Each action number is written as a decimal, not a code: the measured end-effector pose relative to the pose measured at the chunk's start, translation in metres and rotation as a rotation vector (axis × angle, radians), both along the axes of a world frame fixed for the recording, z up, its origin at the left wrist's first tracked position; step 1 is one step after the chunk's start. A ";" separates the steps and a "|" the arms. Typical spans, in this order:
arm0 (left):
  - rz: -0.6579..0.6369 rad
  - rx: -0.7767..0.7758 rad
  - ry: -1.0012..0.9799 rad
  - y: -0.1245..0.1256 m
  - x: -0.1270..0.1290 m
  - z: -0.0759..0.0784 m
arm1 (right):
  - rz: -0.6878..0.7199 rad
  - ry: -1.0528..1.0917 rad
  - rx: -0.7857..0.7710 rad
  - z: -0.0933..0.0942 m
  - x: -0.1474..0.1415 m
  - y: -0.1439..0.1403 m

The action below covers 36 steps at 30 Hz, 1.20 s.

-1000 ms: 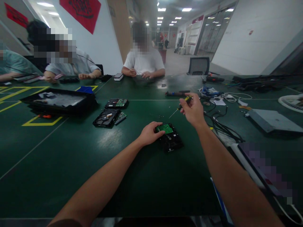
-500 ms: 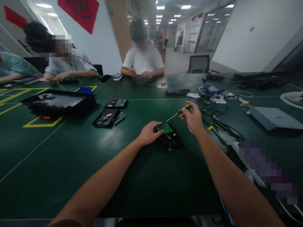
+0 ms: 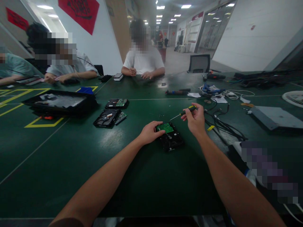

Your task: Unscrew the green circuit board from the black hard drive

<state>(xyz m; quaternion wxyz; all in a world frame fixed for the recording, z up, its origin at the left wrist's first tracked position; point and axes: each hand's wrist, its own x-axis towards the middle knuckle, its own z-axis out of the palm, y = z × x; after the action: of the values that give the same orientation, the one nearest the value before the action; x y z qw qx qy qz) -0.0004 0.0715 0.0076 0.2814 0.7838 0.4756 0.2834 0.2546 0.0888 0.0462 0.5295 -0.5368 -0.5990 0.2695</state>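
Note:
A black hard drive (image 3: pixel 174 142) with a green circuit board (image 3: pixel 167 127) facing up lies on the dark green table in front of me. My left hand (image 3: pixel 151 133) grips its left side, thumb over the board and fingers along the far edge. In my right hand (image 3: pixel 196 119) is a screwdriver (image 3: pixel 189 110) with a yellow and black handle. Its thin shaft points down and left, and the tip is above the table just past the drive's far edge, apart from the board. Several tiny screws (image 3: pixel 161 115) lie beyond the drive.
Left of my hands are a second hard drive (image 3: pixel 117 103), an opened drive casing (image 3: pixel 106 118) and a loose circuit board (image 3: pixel 121 118). A black tray (image 3: pixel 60 102) sits farther left. Cables (image 3: pixel 223 124) and a grey metal box (image 3: pixel 276 117) lie right. Several people sit across the table.
The screwdriver has lifted off the drive's far edge, my right hand shifting slightly right with it. My left hand stays on the drive.

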 end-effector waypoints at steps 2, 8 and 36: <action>0.002 -0.017 0.003 0.000 0.001 0.001 | 0.017 -0.014 0.010 0.004 -0.004 -0.005; -0.004 -0.027 -0.007 -0.002 0.000 0.004 | 0.011 -0.117 -0.015 0.016 -0.012 -0.020; -0.020 0.018 -0.057 -0.001 0.001 -0.003 | 0.018 -0.284 0.297 -0.007 -0.019 -0.013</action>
<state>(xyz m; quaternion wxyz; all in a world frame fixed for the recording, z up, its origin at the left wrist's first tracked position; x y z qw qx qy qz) 0.0005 0.0710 0.0050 0.2909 0.7825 0.4570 0.3070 0.2354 0.0756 0.0387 0.5108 -0.4800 -0.7055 0.1044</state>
